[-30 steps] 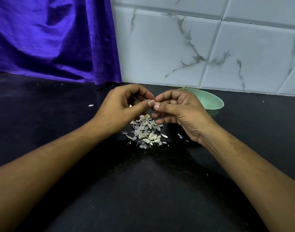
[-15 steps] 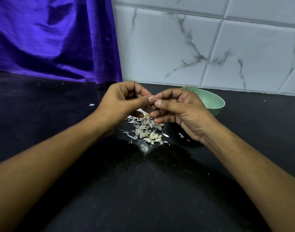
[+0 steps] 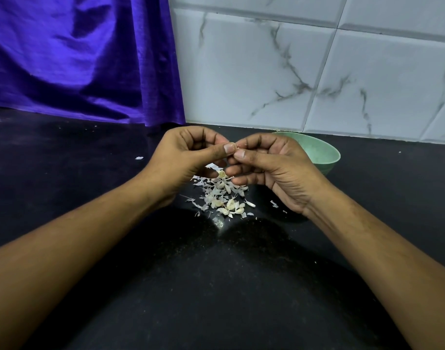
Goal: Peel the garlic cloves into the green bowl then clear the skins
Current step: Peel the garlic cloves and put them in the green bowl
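My left hand (image 3: 188, 157) and my right hand (image 3: 272, 165) meet above the black counter, thumbs and fingertips pinching a small garlic clove (image 3: 235, 146) between them. Most of the clove is hidden by the fingers. Below the hands lies a pile of garlic skins and cloves (image 3: 221, 198), whitish and papery. The green bowl (image 3: 325, 154) stands just behind my right hand, partly covered by it; its contents are not visible.
The black counter (image 3: 216, 286) stretches toward me. A purple cloth (image 3: 77, 59) hangs at the back left. White marbled wall tiles (image 3: 317, 72) rise behind the bowl. Stray skin flakes (image 3: 139, 158) lie left and right of the pile.
Both hands have lifted slightly and stayed together on the clove, thumbs shifting a little. The pile and bowl have not moved.
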The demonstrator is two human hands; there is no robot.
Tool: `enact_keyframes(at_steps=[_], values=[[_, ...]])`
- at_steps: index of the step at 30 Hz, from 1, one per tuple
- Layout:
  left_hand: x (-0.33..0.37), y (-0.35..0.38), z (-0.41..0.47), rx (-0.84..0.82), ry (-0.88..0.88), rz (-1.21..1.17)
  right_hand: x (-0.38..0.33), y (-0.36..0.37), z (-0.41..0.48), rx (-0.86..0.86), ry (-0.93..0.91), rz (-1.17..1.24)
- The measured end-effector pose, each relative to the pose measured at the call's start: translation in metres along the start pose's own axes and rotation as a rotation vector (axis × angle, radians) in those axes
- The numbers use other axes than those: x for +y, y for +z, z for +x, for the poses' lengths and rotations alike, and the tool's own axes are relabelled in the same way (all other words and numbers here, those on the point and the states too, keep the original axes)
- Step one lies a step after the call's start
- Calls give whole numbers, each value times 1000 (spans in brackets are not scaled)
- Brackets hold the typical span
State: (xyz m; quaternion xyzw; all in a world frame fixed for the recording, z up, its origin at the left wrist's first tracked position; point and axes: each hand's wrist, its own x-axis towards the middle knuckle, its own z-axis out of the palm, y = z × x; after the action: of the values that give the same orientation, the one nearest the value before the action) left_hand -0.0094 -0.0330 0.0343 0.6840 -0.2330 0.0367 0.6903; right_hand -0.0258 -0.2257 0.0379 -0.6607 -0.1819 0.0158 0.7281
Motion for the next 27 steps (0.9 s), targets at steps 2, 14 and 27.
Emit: enact_keyframes(at_steps=[2,14,27], values=[[0,0,0,3,-11,-11,0,0,0,-4,0,9],[-1,1,1,0,-47,-76,0,-1,1,-4,-1,16],[-7,1,1,-120,51,142,6,0,4,75,-45,-8]])
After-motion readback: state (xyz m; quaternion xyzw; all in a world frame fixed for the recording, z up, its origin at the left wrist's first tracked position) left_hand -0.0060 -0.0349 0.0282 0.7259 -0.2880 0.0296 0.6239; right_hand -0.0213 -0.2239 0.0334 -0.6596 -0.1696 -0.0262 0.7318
